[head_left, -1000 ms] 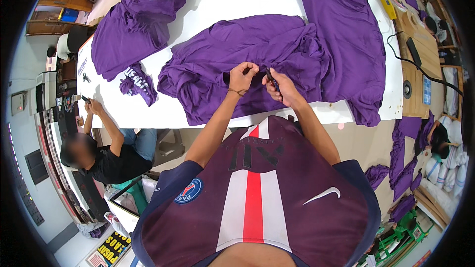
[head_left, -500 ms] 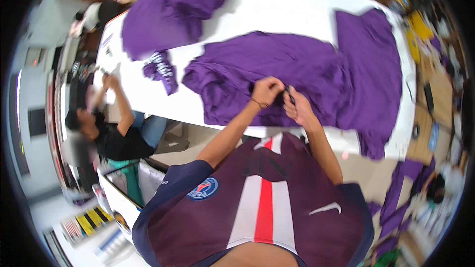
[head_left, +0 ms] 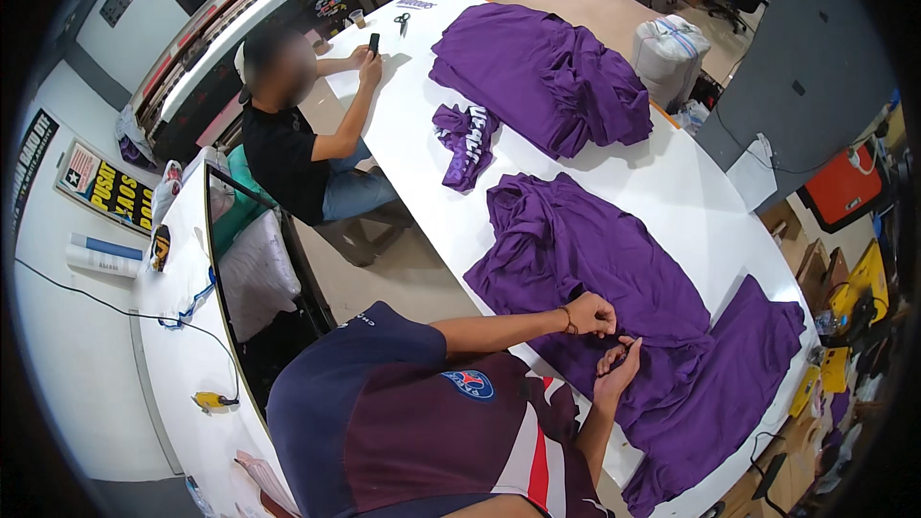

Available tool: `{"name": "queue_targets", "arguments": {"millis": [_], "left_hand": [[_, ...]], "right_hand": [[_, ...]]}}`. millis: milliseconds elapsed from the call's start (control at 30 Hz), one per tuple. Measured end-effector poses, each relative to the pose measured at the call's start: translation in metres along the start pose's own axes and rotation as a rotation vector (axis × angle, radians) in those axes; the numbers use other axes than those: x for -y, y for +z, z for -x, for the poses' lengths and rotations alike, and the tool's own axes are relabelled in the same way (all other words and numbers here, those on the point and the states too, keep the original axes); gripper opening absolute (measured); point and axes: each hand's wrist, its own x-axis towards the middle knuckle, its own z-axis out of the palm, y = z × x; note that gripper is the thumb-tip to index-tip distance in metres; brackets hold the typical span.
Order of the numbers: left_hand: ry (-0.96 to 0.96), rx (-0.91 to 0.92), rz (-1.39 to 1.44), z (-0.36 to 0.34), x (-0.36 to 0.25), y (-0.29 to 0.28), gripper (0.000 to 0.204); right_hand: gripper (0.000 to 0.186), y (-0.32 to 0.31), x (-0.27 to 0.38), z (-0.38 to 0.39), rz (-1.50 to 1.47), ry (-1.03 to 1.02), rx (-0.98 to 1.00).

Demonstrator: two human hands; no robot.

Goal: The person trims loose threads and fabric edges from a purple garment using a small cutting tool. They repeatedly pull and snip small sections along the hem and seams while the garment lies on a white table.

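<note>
My left hand [head_left: 592, 315] is closed in a pinch over the middle purple fabric heap [head_left: 587, 259]; I cannot make out what is between its fingers. Just below it, my right hand [head_left: 621, 361] is closed around a small dark tool, partly hidden by the fingers. Both hands are above the fabric on the white table [head_left: 369, 115]. More purple fabric [head_left: 729, 379] lies to the right, a folded purple pile [head_left: 537, 77] toward the far end, and a small purple piece with white lettering [head_left: 465, 144] between the piles.
A seated person in black [head_left: 283, 149] holds a phone [head_left: 373, 43] at the table's left side, near scissors [head_left: 403, 21] and cups. A dark grey pillar [head_left: 806, 58] stands to the right, a white sack [head_left: 667, 58] behind the table, yellow tools [head_left: 849, 288] at far right.
My view has swung to the left, so the table now runs diagonally and my hands appear lower and further right. The hands stay close together, the dark tool still in my right hand.
</note>
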Motion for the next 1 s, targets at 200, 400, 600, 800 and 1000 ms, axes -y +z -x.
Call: {"name": "queue_targets", "arguments": {"millis": [200, 400, 600, 800, 1000], "left_hand": [[-0.017, -0.029, -0.268, -0.006, 0.004, 0.006, 0.013], [-0.061, -0.012, -0.656, -0.016, -0.007, 0.016, 0.012], [-0.131, -0.041, -0.765, -0.019, -0.026, 0.015, 0.014], [0.025, 0.186, -0.862, -0.032, -0.009, 0.006, 0.016], [0.170, 0.230, -0.621, -0.021, 0.004, -0.011, 0.016]], "right_hand": [[0.026, 0.007, 0.006, 0.003, 0.351, -0.151, -0.128], [0.029, 0.003, -0.003, -0.005, 0.600, -0.112, -0.160], [0.016, -0.048, -0.019, -0.044, 0.845, -0.275, -0.177], [0.023, -0.007, -0.005, -0.028, 0.793, -0.494, -0.184], [0.027, -0.003, -0.001, -0.027, 0.942, -0.494, -0.304]]}}
